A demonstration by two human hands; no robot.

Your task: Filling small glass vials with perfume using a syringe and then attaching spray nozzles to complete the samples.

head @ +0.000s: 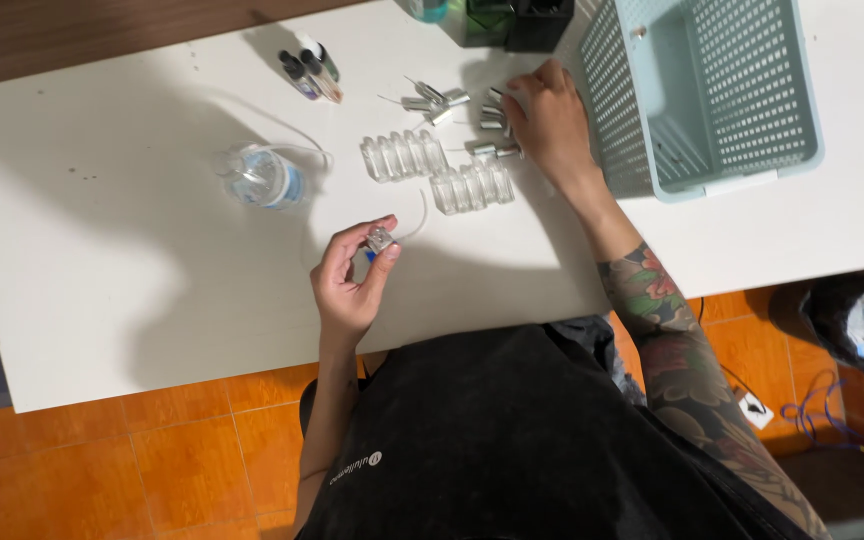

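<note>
My left hand point(350, 282) holds a small clear bottle with a silver spray cap point(381, 240) just above the white table point(102, 280); a thin clear tube curves away from the bottle. My right hand point(550, 120) reaches across the table and rests on a scatter of silver spray caps point(492, 118) next to the basket. Whether its fingers pinch a cap is hidden. Two rows of small clear glass bottles point(404, 155) point(472, 186) lie between my hands.
A pale blue perforated basket point(752, 165) stands at the right. A clear plastic bottle point(260, 178) with a tube lies to the left. Dark-capped vials point(310, 68) sit at the back, dark containers point(512, 22) beyond. A black bin bag point(857, 315) sits on the orange tiled floor.
</note>
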